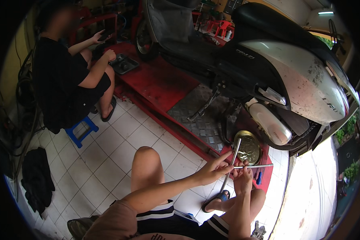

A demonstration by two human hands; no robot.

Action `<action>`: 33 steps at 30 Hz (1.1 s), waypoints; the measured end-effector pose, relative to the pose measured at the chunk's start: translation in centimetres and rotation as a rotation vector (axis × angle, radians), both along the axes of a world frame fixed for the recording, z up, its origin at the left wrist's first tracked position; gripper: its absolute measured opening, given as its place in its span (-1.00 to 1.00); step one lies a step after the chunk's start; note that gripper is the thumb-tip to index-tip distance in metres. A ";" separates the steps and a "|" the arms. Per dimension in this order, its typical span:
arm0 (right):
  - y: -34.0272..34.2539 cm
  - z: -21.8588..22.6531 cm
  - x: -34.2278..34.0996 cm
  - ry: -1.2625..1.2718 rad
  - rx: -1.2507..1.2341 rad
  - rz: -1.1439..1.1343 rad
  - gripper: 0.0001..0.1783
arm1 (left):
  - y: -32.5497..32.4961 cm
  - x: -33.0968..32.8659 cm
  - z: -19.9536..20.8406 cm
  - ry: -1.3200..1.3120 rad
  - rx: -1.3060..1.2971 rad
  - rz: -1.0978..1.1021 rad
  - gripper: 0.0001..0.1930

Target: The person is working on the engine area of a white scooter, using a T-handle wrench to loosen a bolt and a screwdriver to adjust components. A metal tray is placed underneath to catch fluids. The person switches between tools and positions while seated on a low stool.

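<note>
In front of my knees I hold a T-handle wrench (pixel 237 150) of shiny metal. Its long crossbar slants up and away, while its shaft points right. My left hand (pixel 212 172) closes on the wrench where bar and shaft meet, its index finger stretched along the bar. My right hand (pixel 244 178) pinches the shaft just beside it, so the two hands nearly touch. Just beyond the wrench lies a round gold-coloured metal dish (pixel 248 147) with small things in it, too indistinct to name. A blue-handled tool (pixel 259 178) lies to the right of my right hand.
A silver and black scooter (pixel 304 76) stands on a red lift platform (pixel 160 86). Another person (pixel 60 76) sits on a blue stool (pixel 82 130) at the left, near a metal tray (pixel 124 64). Dark cloth (pixel 38 180) lies on the white tiles.
</note>
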State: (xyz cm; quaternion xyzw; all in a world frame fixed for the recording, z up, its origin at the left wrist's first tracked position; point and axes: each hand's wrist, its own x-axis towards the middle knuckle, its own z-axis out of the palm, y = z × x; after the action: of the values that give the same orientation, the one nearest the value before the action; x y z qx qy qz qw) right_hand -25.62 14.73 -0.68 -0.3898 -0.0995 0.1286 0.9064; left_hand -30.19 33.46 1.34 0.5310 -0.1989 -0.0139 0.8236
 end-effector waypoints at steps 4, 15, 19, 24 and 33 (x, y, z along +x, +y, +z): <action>-0.1 -0.4 -0.2 -0.020 -0.140 -0.071 -0.74 | 0.6 -0.5 0.7 -0.277 0.252 -0.031 -0.61; -0.5 -0.4 0.1 -0.004 0.052 -0.030 -0.67 | 0.6 -0.8 0.2 -0.403 0.656 0.131 -0.51; -0.2 0.0 0.3 0.072 0.035 -0.121 -0.65 | 0.6 -1.7 -0.7 -0.531 0.933 0.025 -0.43; -0.3 1.1 -0.2 0.043 0.025 0.013 -0.72 | 0.7 -1.0 1.6 -0.320 0.785 0.196 -0.44; -0.3 0.6 0.6 0.075 0.084 0.062 -0.74 | 0.6 -0.7 0.6 -0.164 1.077 0.289 -0.35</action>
State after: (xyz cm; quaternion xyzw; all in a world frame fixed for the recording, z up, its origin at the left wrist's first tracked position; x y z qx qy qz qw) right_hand -25.03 14.42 -0.08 -0.3429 -0.0826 0.1667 0.9207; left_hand -30.94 34.08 1.93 0.8977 -0.1524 0.0410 0.4114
